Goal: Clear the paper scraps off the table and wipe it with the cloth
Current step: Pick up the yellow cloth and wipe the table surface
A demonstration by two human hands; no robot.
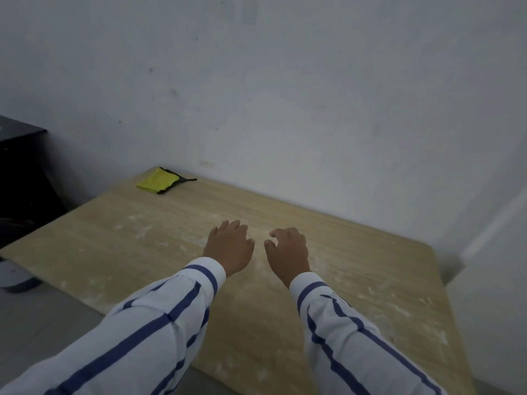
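Observation:
A light wooden table [356, 252] stretches away from me, its top dotted with several small pale paper scraps [142, 230], blurred by motion. A folded yellow cloth [156, 181] with a dark edge lies at the far left corner, by the wall. My left hand [229, 246] and my right hand [288, 250] hover side by side over the middle of the table, palms down, fingers loosely curled, holding nothing. The cloth lies well beyond and to the left of both hands. Striped white-and-blue sleeves cover both arms.
A grey wall [285, 95] runs along the table's far edge. A dark piece of furniture [20, 166] stands left of the table. A white surface [490, 295] rises at the right edge. Grey floor [34, 323] shows at the lower left.

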